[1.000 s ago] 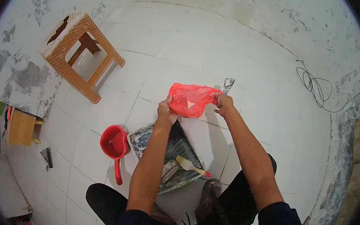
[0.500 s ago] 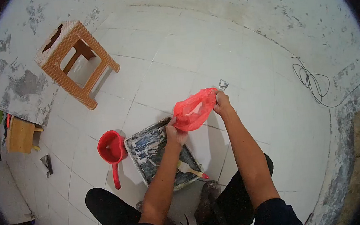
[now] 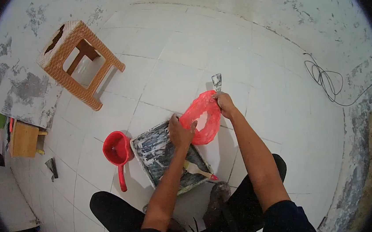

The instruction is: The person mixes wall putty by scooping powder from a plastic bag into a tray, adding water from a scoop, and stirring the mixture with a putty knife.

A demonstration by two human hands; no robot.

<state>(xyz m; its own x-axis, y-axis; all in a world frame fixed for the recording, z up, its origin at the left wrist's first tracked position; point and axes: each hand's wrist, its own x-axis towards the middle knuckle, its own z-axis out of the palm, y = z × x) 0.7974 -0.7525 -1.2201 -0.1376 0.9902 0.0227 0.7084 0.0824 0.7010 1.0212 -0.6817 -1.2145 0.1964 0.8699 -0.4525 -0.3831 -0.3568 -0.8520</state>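
A thin red plastic bag (image 3: 212,109) hangs open between my hands, with whitish material showing inside. My right hand (image 3: 225,105) is closed on its upper right rim. The same hand holds a putty knife (image 3: 217,82), its stained blade sticking up past my fingers. My left hand (image 3: 181,133) is at the bag's left side, fingers and thumb apart, the thumb over the bag. Below that hand lies a paint-smeared tray (image 3: 151,152), partly hidden by my forearm. A paintbrush (image 3: 197,171) with a red-tipped handle rests across the tray's lower right part.
A red dipper (image 3: 117,148) stands left of the tray. Further off are a brown woven-pattern stool (image 3: 75,64), a small dark-and-grey scraper-like item (image 3: 52,168) and a wooden piece of furniture (image 3: 23,139). A coiled cable (image 3: 324,79) lies by the right wall.
The bag has swung more upright and opened wider. The putty knife in my right hand has shifted left and turned upward. My left fingers have spread from their grip on the bag.
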